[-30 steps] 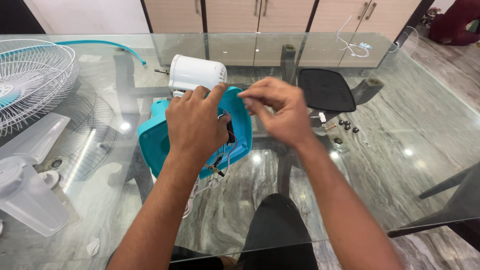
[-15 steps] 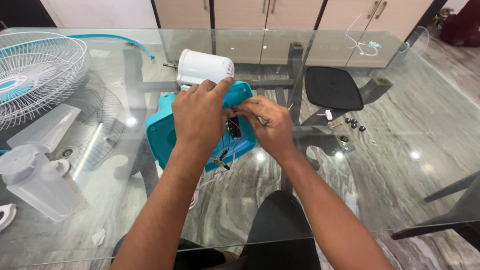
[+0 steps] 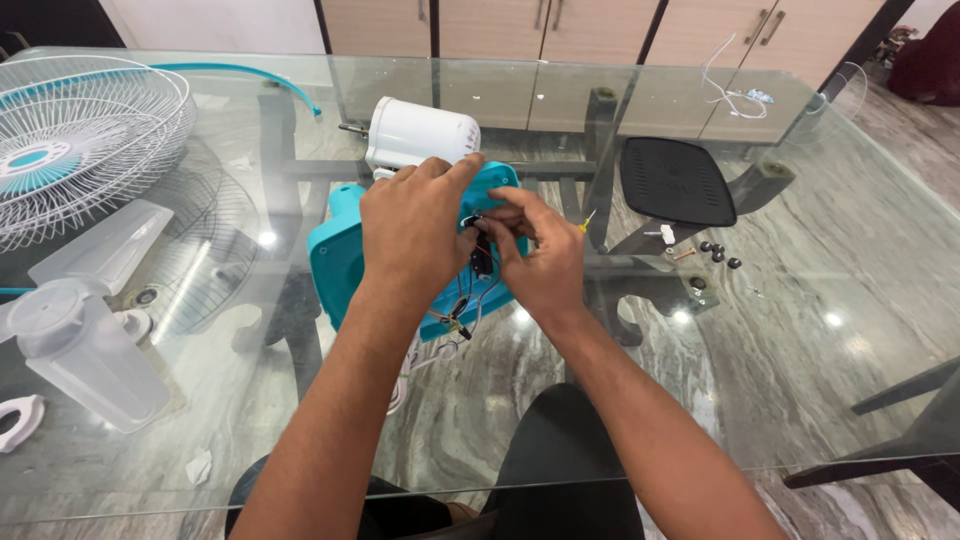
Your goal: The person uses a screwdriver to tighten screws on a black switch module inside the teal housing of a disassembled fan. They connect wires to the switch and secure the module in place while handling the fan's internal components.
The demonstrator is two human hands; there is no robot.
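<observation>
Teal fan base (image 3: 345, 255) sits gripped in our left hand (image 3: 415, 225), while our right hand (image 3: 535, 255) pinches its black switch (image 3: 481, 255). We seem mid-wiring; seating it needs careful fingers among thin wires (image 3: 462, 312).

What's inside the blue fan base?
Inside the blue fan base you can see thin wires and a small black part that the right hand pinches. The left hand covers the rest, so anything deeper stays hidden.
</observation>
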